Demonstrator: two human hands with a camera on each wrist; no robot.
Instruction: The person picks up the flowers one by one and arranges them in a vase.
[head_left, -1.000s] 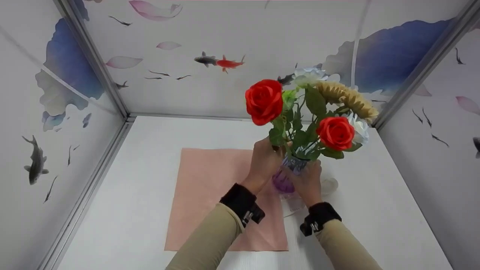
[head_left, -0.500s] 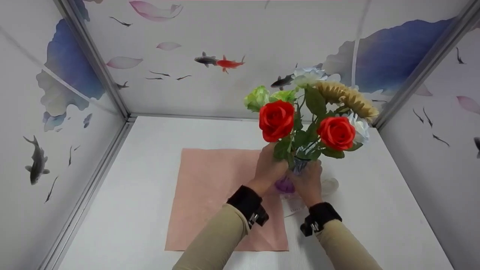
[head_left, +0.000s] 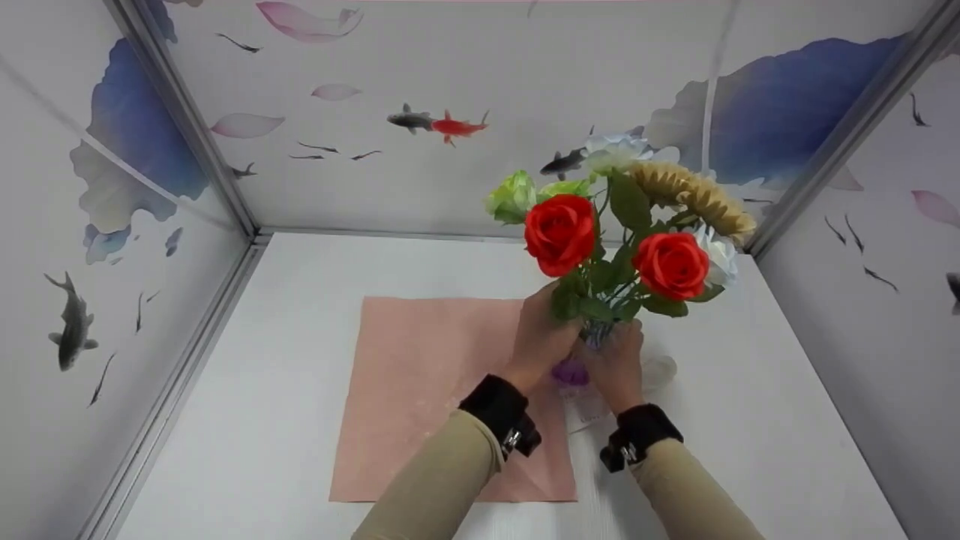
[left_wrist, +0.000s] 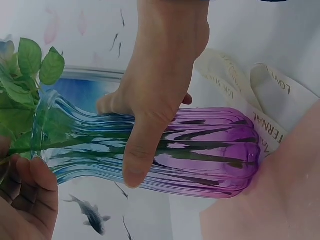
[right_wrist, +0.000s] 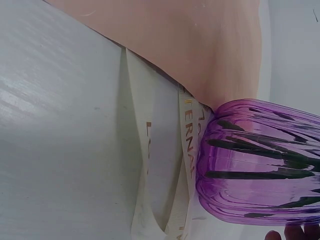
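Observation:
A ribbed glass vase, blue at the mouth and purple at the base, holds several flowers; their dark stems show through the glass. My right hand grips the vase around its middle. At the vase's mouth my left hand has curled fingers, pinching the stem of a red rose; leaves partly cover those fingers. A second red rose leans to the right, near a tan sunflower-like bloom. White flowers and green blooms stand behind.
A pink sheet lies flat on the white table, its edge near the vase base. Cream ribbon with printed letters loops beside the base. Walls with fish and petal prints enclose the table on the left, back and right.
My left hand has moved right and slightly down, bringing the left red rose toward the vase and uncovering the green blooms behind it. My right hand and the vase have stayed put.

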